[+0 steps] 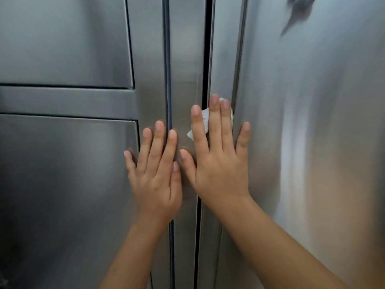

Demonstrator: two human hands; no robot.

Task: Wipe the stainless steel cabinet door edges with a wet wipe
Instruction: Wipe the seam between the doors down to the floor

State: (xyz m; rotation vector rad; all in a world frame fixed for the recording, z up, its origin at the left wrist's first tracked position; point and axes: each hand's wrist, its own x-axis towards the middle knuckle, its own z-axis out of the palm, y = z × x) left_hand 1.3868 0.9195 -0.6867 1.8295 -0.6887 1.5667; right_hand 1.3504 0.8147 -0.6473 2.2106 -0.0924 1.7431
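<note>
left hand (155,172): flat, fingers spread, pointing up | right hand (218,163): flat, just beside left (thumbs close together), fingertips higher

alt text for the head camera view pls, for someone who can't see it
A person's right hand presses a white wet wipe flat against the dark vertical gap between two stainless steel cabinet doors. The left hand rests flat beside it, fingers over a black seal strip.

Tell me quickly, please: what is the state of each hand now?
Left hand: open, flat on the steel cabinet, holding nothing.
Right hand: open, straight fingers pressing the wet wipe on the door edge.
</note>
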